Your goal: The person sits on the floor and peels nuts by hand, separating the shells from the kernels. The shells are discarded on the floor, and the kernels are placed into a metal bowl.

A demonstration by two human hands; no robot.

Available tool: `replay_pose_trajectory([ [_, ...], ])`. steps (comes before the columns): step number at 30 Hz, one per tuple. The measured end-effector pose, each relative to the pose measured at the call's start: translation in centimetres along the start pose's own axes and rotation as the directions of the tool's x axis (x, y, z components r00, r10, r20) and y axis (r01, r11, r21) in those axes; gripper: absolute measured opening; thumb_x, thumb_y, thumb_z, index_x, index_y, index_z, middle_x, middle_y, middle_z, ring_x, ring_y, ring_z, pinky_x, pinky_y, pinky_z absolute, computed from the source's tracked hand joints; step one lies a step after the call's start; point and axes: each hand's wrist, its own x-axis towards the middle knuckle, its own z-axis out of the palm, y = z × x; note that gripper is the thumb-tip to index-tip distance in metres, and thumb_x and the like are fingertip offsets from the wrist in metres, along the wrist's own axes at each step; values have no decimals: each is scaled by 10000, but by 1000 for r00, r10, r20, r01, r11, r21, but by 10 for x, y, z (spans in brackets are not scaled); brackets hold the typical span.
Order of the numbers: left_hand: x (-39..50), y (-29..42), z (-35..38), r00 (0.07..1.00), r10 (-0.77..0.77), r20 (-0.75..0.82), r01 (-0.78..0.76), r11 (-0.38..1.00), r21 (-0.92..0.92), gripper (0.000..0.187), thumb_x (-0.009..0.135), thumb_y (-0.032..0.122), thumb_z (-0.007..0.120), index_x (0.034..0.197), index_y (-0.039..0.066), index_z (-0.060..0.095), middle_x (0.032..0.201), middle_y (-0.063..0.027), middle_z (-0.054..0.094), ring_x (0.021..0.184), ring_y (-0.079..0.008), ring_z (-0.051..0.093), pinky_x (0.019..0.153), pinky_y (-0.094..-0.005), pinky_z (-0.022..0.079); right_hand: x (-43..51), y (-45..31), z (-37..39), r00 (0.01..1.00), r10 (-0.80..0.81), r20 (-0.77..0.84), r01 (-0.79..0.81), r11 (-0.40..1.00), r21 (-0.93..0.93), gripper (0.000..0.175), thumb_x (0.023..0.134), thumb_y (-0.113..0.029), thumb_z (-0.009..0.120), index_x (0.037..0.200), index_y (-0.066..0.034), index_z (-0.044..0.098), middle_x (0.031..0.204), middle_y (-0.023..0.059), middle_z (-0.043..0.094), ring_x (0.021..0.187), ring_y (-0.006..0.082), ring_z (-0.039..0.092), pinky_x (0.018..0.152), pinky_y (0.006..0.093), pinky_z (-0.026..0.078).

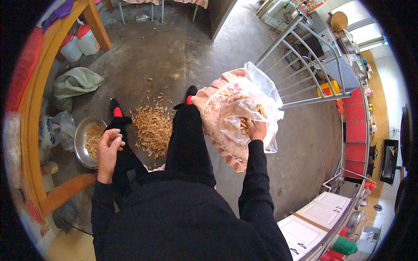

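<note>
My right hand (258, 130) reaches into a clear plastic bag (235, 112) that holds tan pods, which look like unshelled peanuts (243, 124). Its fingertips are hidden among them, so their grip does not show. The bag rests on a chair seat with a pink ruffled cover (212, 114). On the other side, my left hand (109, 150) hovers by the right rim of a metal basin (81, 145), fingers curled and thumb near them; whether something small is pinched there cannot be made out. Small tan pieces (93, 137) fill part of the basin.
Between my feet lies a heap of broken shells (153, 130). The chair's metal backrest (303, 65) stands right of the bag. At left are a wooden frame (32, 124), a pale woven sack (78, 83) and lidded white buckets (87, 42). White cabinets (313, 225) line the lower right.
</note>
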Motion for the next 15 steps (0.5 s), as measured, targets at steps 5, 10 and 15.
replay_pose_trajectory([
  [5, -6, 2, 23, 997, 9, 77, -6, 999, -42, 213, 939, 83, 577, 1148, 64, 612, 952, -7, 624, 782, -92, 623, 659, -230, 494, 9, 20, 23, 996, 15, 83, -21, 997, 71, 383, 737, -371, 783, 985, -86, 723, 918, 119, 722, 863, 319, 672, 777, 416, 519],
  [10, -18, 2, 26, 994, -50, 100, 52, 998, -19, 215, 930, 69, 589, 1143, 55, 613, 951, -16, 628, 776, -88, 618, 657, -231, 494, 4, -23, -8, 996, 84, 28, -78, 982, -173, 382, 707, -281, 758, 1026, -79, 696, 1009, 150, 689, 929, 363, 650, 823, 443, 521],
  [15, -17, -6, 31, 988, -56, 143, 60, 998, -26, 213, 934, 78, 591, 1145, 49, 612, 951, -22, 635, 775, -86, 625, 650, -228, 492, -3, 2, 5, 977, -214, -12, 202, 938, -283, 322, 723, -132, 685, 1041, -86, 702, 1021, 165, 675, 933, 381, 639, 813, 481, 527],
])
